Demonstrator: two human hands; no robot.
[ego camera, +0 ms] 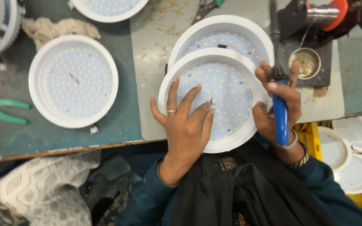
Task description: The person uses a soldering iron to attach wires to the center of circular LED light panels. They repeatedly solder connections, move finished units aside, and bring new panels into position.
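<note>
White round LED light panel (223, 98) lies at the tabletop's (156, 37) near edge, overlapping a second white panel (227, 35) behind it. I see my left hand (185, 121) spread flat on its dotted face, fingers released, while my right hand (279, 109) has its fingers clenched around a blue-handled soldering iron (280, 113) at the panel's right rim. A third panel (73, 80) sits well apart to the left, near green-handled pliers (7, 111).

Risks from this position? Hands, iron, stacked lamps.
1. The front lamp overhangs the bench edge and sits on a second lamp; only the left hand steadies it, so it may tip.
2. The right hand holds the soldering iron high on the handle, fingers near the metal shaft: possible burn.
3. Left fingertips sit beside the small wire.
</note>
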